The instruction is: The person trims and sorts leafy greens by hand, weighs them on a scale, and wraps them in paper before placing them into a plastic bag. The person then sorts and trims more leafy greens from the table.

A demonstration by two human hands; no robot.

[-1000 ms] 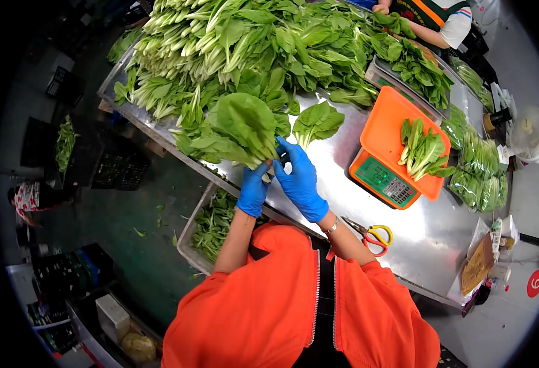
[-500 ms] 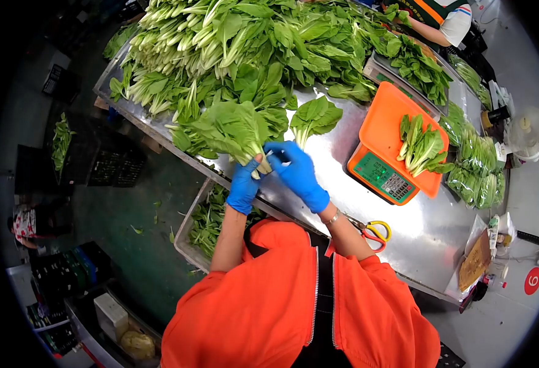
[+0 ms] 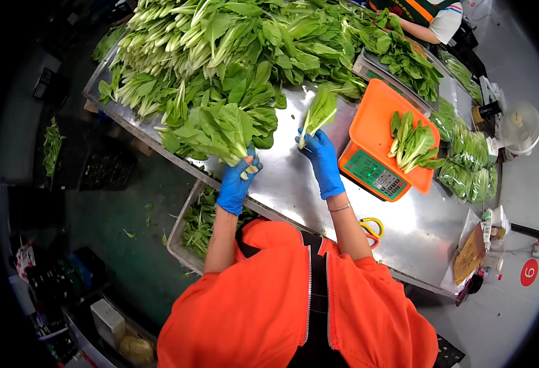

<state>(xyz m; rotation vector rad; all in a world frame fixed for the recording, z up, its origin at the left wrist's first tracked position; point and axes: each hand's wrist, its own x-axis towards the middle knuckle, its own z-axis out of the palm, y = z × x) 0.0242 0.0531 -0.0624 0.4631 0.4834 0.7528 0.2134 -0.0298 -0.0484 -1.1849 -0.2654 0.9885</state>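
Observation:
My left hand (image 3: 237, 178), in a blue glove, is closed around the stem ends of several leafy greens (image 3: 220, 130), whose leaves fan out over the table's near edge. To the right, my right hand (image 3: 320, 158), also gloved, grips one leafy green (image 3: 319, 111) low on its pale stem, leaves pointing away from me. Beyond both hands rises a large pile of leafy greens (image 3: 220, 43). Just right of my right hand stands an orange scale (image 3: 363, 120) with a few leafy greens (image 3: 413, 144) on its pan.
On the metal table (image 3: 288, 199) lie yellow-and-red scissors (image 3: 372, 228) near my right forearm. Bagged greens (image 3: 473, 156) line the right side, and another scale (image 3: 367, 69) stands behind. A bin of leaves (image 3: 197, 226) is below the near edge. A co-worker's arm (image 3: 420, 30) reaches in at top right.
My right hand has left the stems at my left hand and moved right and away. It has taken hold of the green that lay on the table. My left hand keeps its bunch.

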